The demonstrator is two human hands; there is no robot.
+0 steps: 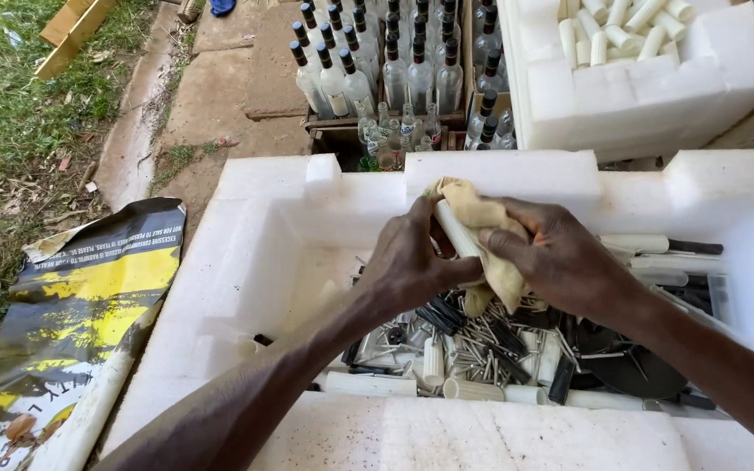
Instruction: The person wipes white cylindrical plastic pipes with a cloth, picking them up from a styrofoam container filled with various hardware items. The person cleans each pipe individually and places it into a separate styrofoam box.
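Two hands meet over a big white foam box [246,262]. The left hand [412,262] has its fingers [421,214] curled shut around a pale plastic tube [457,231], which slants up and to the left between the two hands. The right hand [560,257] presses a yellowish cloth [482,214] against the same tube, its fingers closed over cloth and tube together, so most of the tube is hidden and only a short stretch shows. The cloth bunches above the knuckles and a loose end hangs below the right palm.

Under the hands, the floor of the box is littered with a heap of grey nails [473,349], several more white tubes [434,359] lying flat, and dark plastic pieces [621,366] towards the right. Both forearms cross the near wall of the box and cover part of that litter.

Beyond the far wall stands a crate of clear glass bottles [394,70] with dark caps, packed upright in rows. Just right of it, a second foam container [647,96] holds a pile of white tubes. On the ground to the left lies a crumpled yellow-and-black printed sack [89,305], with bare earth, a concrete kerb and grass [10,113] further out.
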